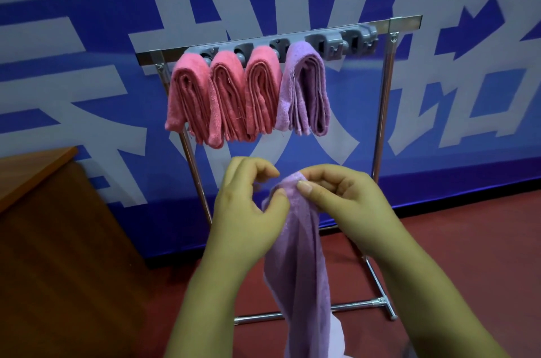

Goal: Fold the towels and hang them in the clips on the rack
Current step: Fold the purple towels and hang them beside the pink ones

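Purple towel (295, 255) pinched at its top edge between left hand (248, 211) and right hand (348, 205), both thumbs pressed on the cloth, the rest hanging straight down in front of the rack (383, 129). On the grey clip bar (345, 41) — three pink towels (231, 94) and one folded purple towel (304, 88), side by side, touching. Two clips at the right end bare. Wooden table (44, 226) off to the left.
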Demonstrator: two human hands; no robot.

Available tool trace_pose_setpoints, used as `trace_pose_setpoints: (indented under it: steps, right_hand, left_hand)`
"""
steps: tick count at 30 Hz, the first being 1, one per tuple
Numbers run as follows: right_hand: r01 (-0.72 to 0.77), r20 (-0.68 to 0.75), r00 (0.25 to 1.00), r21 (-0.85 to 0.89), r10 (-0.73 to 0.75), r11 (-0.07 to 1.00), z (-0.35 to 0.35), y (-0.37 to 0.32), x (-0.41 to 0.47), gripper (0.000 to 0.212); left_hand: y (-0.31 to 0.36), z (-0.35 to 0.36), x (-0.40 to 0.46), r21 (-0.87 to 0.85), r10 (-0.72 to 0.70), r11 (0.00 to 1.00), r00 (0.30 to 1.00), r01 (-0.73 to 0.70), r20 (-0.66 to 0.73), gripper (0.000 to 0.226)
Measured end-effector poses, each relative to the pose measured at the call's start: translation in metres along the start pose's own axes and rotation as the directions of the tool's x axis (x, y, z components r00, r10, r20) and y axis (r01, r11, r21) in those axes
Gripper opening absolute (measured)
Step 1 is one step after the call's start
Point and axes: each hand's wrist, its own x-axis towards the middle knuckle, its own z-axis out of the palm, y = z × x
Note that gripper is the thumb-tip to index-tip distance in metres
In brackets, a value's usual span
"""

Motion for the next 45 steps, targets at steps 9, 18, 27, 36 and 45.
trace_pose_setpoints:
  steps: [9, 18, 27, 36, 45]
  right_hand:
    - [0.01, 0.009, 1.0, 0.054, -0.011, 0.998, 0.001, -0.002, -0.002, 0.009]
    - [0.03, -0.104, 0.994, -0.017, -0.031, 0.999, -0.006, -0.006, 0.006, 0.007]
    - [0.027, -0.268, 0.963, 0.065, -0.008, 0.998, -0.029, -0.002, 0.01, 0.008]
    - [0.184, -0.201, 0.961, -0.056, -0.192, 0.981, -0.047, -0.034, 0.013, 0.013]
    - [0.045, 0.026, 0.998, 0.232, -0.052, 0.972, -0.061, -0.04, 0.01, 0.016]
  left_hand:
    - [-0.006, -0.001, 0.001, -0.155, -0.07, 0.984, 0.99, 0.089, 0.125, 0.008]
    - [-0.025, -0.013, 0.004, -0.177, -0.099, 0.965, 0.895, 0.192, 0.434, 0.024]
    - [-0.06, -0.041, -0.005, -0.112, -0.212, 0.952, 0.875, 0.286, 0.435, 0.008]
    - [-0.029, -0.056, 0.024, -0.597, -0.039, 0.799, 0.997, 0.072, 0.067, 0.034]
    - [-0.018, -0.061, 0.024, -0.654, -0.018, 0.75, 0.992, 0.097, 0.126, 0.026]
